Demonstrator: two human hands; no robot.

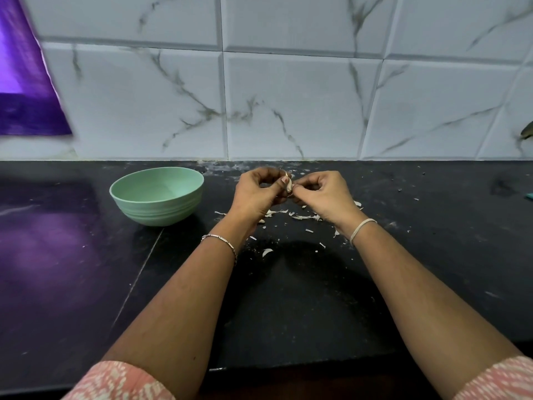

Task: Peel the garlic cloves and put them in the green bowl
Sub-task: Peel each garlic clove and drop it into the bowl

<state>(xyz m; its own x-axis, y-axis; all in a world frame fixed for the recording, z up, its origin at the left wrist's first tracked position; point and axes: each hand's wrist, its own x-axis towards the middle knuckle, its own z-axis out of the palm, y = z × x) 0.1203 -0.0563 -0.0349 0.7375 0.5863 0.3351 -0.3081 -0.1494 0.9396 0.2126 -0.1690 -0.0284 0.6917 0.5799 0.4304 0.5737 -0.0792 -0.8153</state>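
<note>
Head view: your left hand pinches the garlic clove upright above the counter so your right hand, fingers curled, can pick skin off its lower end. Green bowl sits left (looks empty), within reach for dropping.
</note>
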